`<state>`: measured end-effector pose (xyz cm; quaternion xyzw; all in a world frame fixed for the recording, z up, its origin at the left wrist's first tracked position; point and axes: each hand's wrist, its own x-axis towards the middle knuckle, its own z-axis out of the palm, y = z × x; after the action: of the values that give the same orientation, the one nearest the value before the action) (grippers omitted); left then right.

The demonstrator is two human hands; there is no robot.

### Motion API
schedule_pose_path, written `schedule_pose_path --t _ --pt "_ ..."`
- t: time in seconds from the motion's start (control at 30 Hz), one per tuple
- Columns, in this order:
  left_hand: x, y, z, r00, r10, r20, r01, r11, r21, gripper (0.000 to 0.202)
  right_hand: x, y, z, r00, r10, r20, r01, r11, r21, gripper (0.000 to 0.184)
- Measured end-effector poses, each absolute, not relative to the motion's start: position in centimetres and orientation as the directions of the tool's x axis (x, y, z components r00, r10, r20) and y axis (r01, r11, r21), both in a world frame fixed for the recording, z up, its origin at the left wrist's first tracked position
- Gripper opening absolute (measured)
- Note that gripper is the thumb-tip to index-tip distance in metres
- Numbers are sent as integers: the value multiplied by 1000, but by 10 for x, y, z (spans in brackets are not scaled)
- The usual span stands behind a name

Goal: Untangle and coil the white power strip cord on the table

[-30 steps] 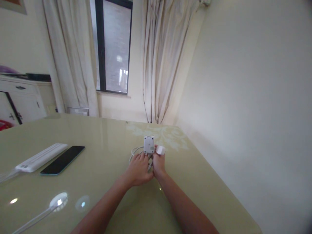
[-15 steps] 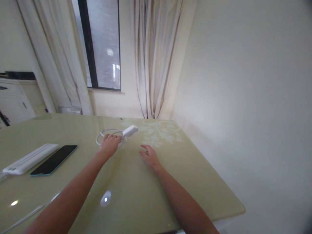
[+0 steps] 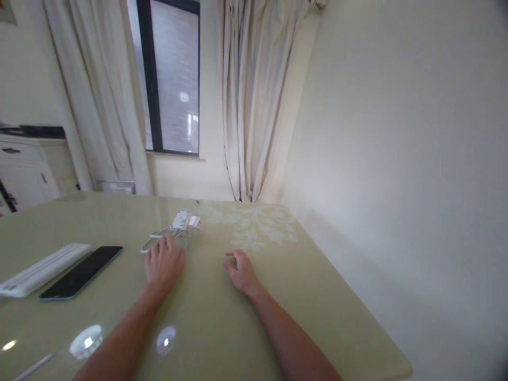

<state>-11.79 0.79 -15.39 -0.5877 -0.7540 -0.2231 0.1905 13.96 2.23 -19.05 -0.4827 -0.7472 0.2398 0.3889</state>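
Observation:
A small white block (image 3: 181,218) with dark marks on its upper face, which looks like a power strip, lies toward the far side of the table. A white plug (image 3: 194,221) sits beside it, and a loosely coiled white cable (image 3: 156,234) spreads around both. My left hand (image 3: 163,260) rests palm down at the near side of the coil, its fingers stretched toward the cable; whether they touch it I cannot tell. To the right, my right hand (image 3: 241,271) is over the tabletop, holding nothing, thumb and fingers apart in a loose curve.
A long white bar (image 3: 45,269) and a black-screened phone (image 3: 81,272) lie side by side at the left of the glossy green table (image 3: 214,323). Part of a white cord (image 3: 35,366) shows at the bottom left. A wall (image 3: 381,174) runs along the right.
The white block has turned over and now lies farther left, with the plug showing beside it. My left hand has come off the cable bundle and drawn back toward me. My right hand stays nearly in place.

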Motion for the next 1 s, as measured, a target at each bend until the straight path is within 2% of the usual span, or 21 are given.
schedule_pose_path --t 0.07,0.13,0.23,0.3,0.33,0.4,0.5,0.6,0.63,0.7,0.77,0.83,0.93,1.0 --pt "-110 -2 -152 -156 768 621 987 106 117 45 140 23 -191 -223 909 351 545 415 -729 28" --pt "-99 -11 -150 6 768 640 981 -129 145 38 140 23 -190 -217 909 355 548 415 -726 24" --pt "-70 -21 -156 315 803 506 827 -493 268 37 141 22 -189 -232 898 373 542 438 -718 19" --pt "-50 -24 -163 454 797 398 744 -585 322 31 142 22 -188 -249 892 377 534 451 -715 18" --pt "-43 -23 -166 466 803 372 744 -584 327 30 142 22 -188 -251 891 378 530 453 -717 18" --pt "-41 -19 -167 384 840 382 803 -509 310 35 142 23 -188 -229 895 383 526 444 -725 17" --pt "-71 -5 -159 94 884 459 914 -259 311 38 141 26 -189 -162 903 398 527 421 -738 18" --pt "-119 12 -152 -293 786 544 928 96 361 50 139 27 -188 -116 901 419 522 414 -746 18" --pt "-133 16 -151 -325 789 521 922 142 360 56 139 27 -188 -109 898 426 517 417 -747 18" --pt "-153 24 -152 -343 817 464 911 168 377 54 136 26 -186 -114 892 437 501 432 -750 17" --pt "-160 28 -153 -325 860 394 884 128 449 45 133 24 -186 -129 889 439 453 447 -772 17" --pt "-157 29 -153 -330 878 345 835 102 541 39 128 24 -187 -74 908 412 347 410 -843 20" --pt "-137 27 -150 -338 891 305 769 75 634 35 119 27 -189 113 958 264 128 250 -960 32" --pt "-116 25 -151 -317 902 293 722 30 691 36 115 28 -189 124 980 157 38 154 -987 42"
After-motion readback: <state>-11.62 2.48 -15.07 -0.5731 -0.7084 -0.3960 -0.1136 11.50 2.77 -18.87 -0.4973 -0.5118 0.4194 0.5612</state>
